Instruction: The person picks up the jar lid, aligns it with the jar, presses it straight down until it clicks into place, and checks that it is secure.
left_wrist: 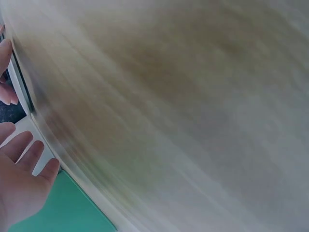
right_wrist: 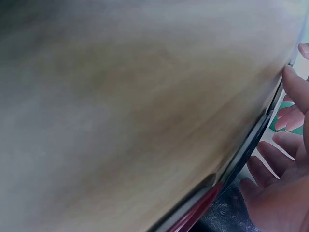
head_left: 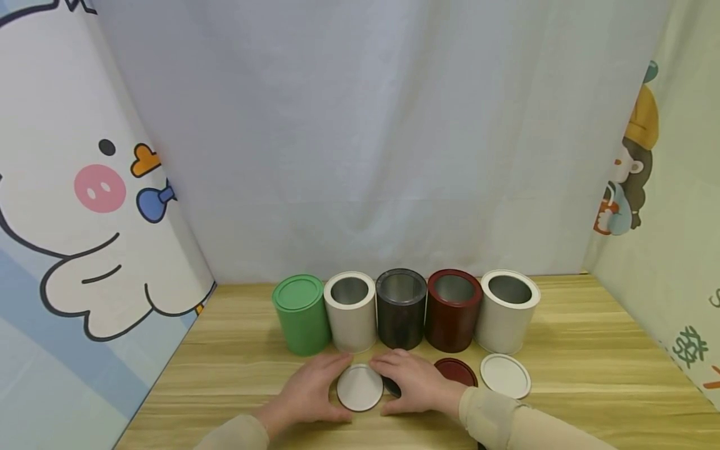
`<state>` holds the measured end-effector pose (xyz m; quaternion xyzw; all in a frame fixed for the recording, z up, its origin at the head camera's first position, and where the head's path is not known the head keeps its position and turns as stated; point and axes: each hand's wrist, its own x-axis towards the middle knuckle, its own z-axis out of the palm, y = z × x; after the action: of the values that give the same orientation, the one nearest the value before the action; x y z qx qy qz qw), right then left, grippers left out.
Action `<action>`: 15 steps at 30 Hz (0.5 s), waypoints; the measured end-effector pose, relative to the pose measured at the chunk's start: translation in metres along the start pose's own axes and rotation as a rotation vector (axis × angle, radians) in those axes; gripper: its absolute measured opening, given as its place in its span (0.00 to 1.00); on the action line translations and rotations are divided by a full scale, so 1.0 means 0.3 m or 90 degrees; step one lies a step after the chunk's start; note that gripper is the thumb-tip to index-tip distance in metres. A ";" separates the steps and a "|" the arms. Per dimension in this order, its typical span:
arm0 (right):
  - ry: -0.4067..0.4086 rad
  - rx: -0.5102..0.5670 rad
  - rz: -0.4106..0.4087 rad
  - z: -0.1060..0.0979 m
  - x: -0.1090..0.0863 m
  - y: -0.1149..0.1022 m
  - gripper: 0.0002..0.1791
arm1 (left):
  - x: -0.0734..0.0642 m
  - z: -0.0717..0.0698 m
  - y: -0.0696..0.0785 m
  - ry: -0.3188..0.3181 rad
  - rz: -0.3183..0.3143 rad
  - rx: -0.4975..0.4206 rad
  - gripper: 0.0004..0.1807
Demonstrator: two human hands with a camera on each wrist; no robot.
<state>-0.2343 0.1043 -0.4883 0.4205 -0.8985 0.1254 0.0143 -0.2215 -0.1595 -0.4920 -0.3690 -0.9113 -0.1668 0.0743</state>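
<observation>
A round white lid [head_left: 360, 387] lies on the wooden table between my two hands. My left hand [head_left: 315, 389] is at its left, thumb and fingers spread, fingertips close to the rim. Opposite it, my right hand [head_left: 415, 382] curves in from the right with thumb and fingers apart. In the left wrist view, the left hand's fingers [left_wrist: 31, 152] look relaxed and separated. Similarly loose are the right hand's fingers [right_wrist: 275, 159] in the right wrist view. A black lid [head_left: 391, 386] shows under the right hand, which mostly hides it.
Behind the hands stand a green can [head_left: 304, 319] with its lid on and open cans: white [head_left: 353, 325], black [head_left: 401, 322], dark red [head_left: 452, 322] and white [head_left: 504, 325]. A dark red lid [head_left: 455, 371], partly behind the right arm, and another white lid [head_left: 505, 375] lie rightward.
</observation>
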 end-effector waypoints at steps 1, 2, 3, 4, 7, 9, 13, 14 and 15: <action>-0.002 0.001 0.003 0.001 0.000 -0.001 0.42 | -0.002 0.001 -0.002 -0.005 -0.004 0.001 0.51; -0.004 0.004 0.005 0.001 0.001 -0.003 0.42 | -0.003 0.001 -0.003 -0.009 -0.006 0.001 0.51; -0.005 0.005 0.006 0.001 0.001 -0.004 0.42 | -0.005 0.001 -0.004 -0.012 -0.007 0.001 0.51; -0.006 0.007 0.008 0.000 0.002 -0.004 0.42 | -0.004 0.001 -0.005 -0.014 -0.008 0.000 0.50; -0.004 0.010 0.004 -0.002 0.005 -0.004 0.42 | -0.003 0.004 -0.009 -0.015 -0.003 -0.009 0.48; 0.002 0.007 -0.007 -0.003 0.007 -0.004 0.41 | -0.002 0.005 -0.012 -0.015 0.002 -0.017 0.47; 0.018 0.001 -0.033 -0.001 0.011 -0.002 0.40 | -0.001 0.008 -0.017 -0.015 0.008 -0.032 0.44; 0.022 0.001 -0.039 0.000 0.012 -0.002 0.39 | -0.001 0.008 -0.017 -0.016 0.008 -0.035 0.43; 0.025 0.001 -0.044 0.001 0.012 -0.001 0.39 | -0.001 0.007 -0.018 -0.016 0.008 -0.038 0.43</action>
<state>-0.2364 0.1013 -0.4881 0.4486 -0.8829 0.1340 0.0360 -0.2251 -0.1624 -0.4954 -0.3788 -0.9045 -0.1889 0.0524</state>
